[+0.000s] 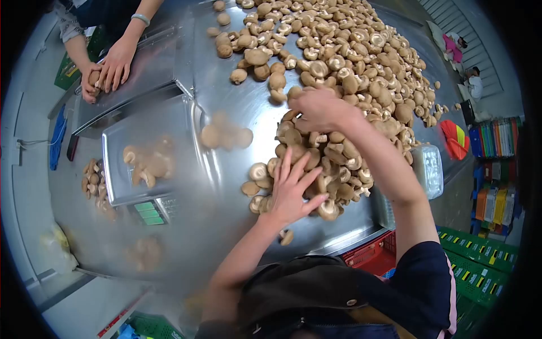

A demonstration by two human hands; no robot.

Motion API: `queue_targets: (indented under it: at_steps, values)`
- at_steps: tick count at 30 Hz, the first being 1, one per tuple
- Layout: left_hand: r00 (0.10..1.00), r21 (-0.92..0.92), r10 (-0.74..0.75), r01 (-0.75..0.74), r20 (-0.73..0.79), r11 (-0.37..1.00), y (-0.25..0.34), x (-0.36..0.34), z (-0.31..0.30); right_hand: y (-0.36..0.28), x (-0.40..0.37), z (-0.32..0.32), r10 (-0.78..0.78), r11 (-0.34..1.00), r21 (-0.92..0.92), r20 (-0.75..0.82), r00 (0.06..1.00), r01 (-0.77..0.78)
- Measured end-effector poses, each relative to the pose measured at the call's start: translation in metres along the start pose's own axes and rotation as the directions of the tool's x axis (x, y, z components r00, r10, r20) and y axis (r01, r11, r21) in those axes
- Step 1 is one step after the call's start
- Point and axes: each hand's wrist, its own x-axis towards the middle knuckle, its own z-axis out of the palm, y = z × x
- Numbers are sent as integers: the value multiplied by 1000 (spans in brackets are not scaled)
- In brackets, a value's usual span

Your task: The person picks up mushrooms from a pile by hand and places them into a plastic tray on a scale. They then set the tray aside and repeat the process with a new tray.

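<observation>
A large heap of brown shiitake mushrooms (361,62) spreads over the metal table (231,175). My left hand (291,192) lies with fingers spread on the near edge of the heap, touching several caps and upturned gills. Just beyond it, my right hand (319,110) is closed, its fingers curled down among the mushrooms; what is between them is hidden by the hand. A few loose mushrooms (258,172) sit to the left of my left hand. Further left, a clear tray (107,169) shows several mushrooms, blurred by a smear on the lens.
A scale with a green display (148,212) is beside the tray. At upper left, a co-worker's hands (117,65) hold a mushroom. Stacked clear plastic trays (427,169) are at the right table edge. A red crate (367,257) and green crates (474,248) stand below.
</observation>
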Motion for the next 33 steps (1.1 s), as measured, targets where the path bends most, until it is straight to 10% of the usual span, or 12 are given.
queue_targets:
  at_steps: [7,17,20,24,30,33]
  values:
    - [947,30,-203,217,-247,976,-19,-134,-6,-146,145,103,61,967,251,-381,922,40]
    - [862,-88,-368,361,-348,929,-60,-129,11,-122,68,102,-211,964,148,-90,973,223]
    - [874,-142,-357,328,-329,934,-81,-88,5,-113,31,89,-62,998,3,-16,998,62]
    - [926,-94,-297,283,-232,955,-77,-48,-10,-96,-29,99,-36,953,283,-244,969,107]
    - [964,-21,-221,221,-147,975,-92,-47,-22,-72,-161,136,210,870,451,-704,679,199]
    - [945,-32,-299,297,-130,954,-91,-61,-21,-52,-238,165,517,832,535,-649,559,-149]
